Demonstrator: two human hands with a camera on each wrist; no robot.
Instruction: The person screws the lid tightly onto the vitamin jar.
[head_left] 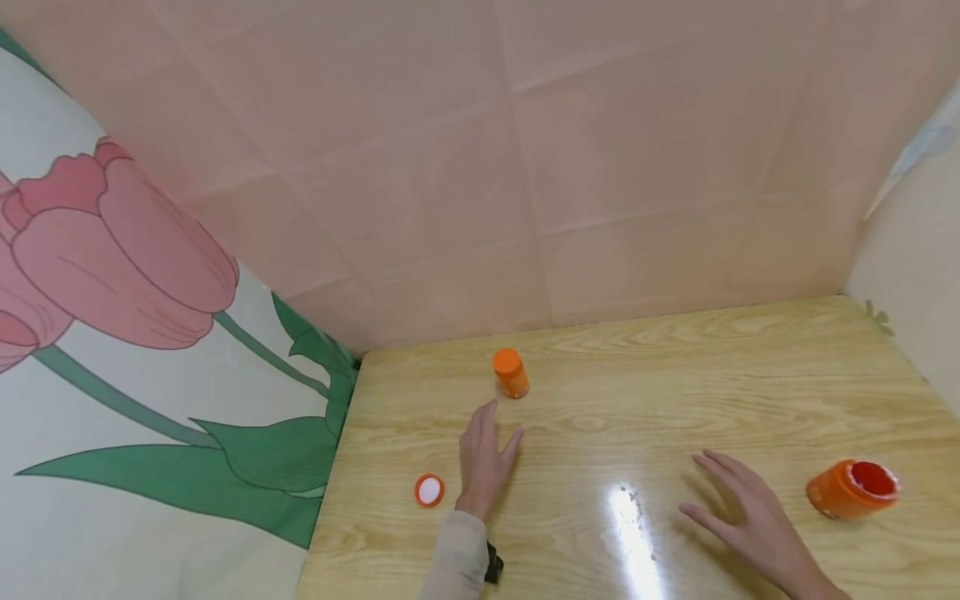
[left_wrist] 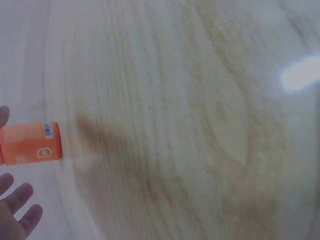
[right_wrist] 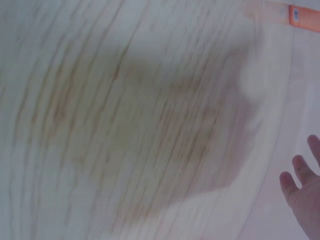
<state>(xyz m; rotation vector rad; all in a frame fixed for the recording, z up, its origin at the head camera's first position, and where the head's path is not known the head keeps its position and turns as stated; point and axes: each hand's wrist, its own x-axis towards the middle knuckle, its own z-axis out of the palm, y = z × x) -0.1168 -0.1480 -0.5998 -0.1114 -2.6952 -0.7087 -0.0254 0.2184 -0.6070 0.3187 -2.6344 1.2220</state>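
An orange jar (head_left: 512, 373) with an orange lid on it stands upright at the back left of the wooden table. My left hand (head_left: 483, 458) reaches toward it, fingers extended and thumb spread, just short of touching. In the left wrist view, the jar (left_wrist: 31, 143) shows a barcode and a white letter mark, with fingertips around its outline. My right hand (head_left: 750, 521) hovers over the table, thumb apart from the fingers, holding nothing. To its right is another orange jar (head_left: 851, 490), its mouth uncovered and red inside. A loose lid (head_left: 429, 490), white inside with an orange rim, lies left of my left hand.
The wood-grain table (head_left: 600, 375) meets a pinkish cloth backdrop (head_left: 450, 208) at its far edge. A white sheet with printed tulips (head_left: 150, 250) hangs on the left. A pale wall covering (head_left: 922, 275) borders the right side. A bright light reflection lies between the hands.
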